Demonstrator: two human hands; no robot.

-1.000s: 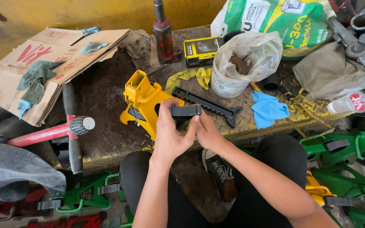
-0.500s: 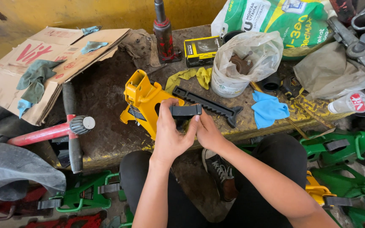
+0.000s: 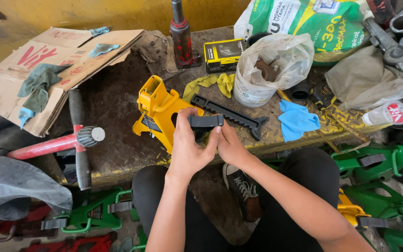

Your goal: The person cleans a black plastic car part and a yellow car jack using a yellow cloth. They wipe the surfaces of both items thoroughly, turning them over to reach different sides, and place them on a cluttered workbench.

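- Black bar (image 3: pixel 205 122), short and flat, sits between both hands, held level just above the edge of the workbench (image 3: pixel 117 154).
- Left hand (image 3: pixel 187 151) wraps around its left end, thumb on the near face and fingers curled behind; this hand carries it.
- Right hand (image 3: pixel 229 147) pinches the right end with its fingertips, so both hands are closed on the same piece.
- It looks rigid and solid, probably metal or hard plastic: light enough for a fingertip hold, not fragile, and unlikely to bend. The ends are the natural places to grip, as the middle is narrow.
- Directly behind the left hand stands a yellow jack stand (image 3: pixel 159 112), touching or nearly touching the knuckles.
- Just beyond the right hand lies a long black toothed post (image 3: pixel 232 114), flat on the bench.
- Further right of the right hand rests a blue cloth (image 3: pixel 297 120); beyond that, a plastic bag over a white tub (image 3: pixel 267 70).
- Far left of the left hand lies a red-handled mallet (image 3: pixel 78 137).
- Below both forearms, green stands (image 3: pixel 94 212) crowd the floor.
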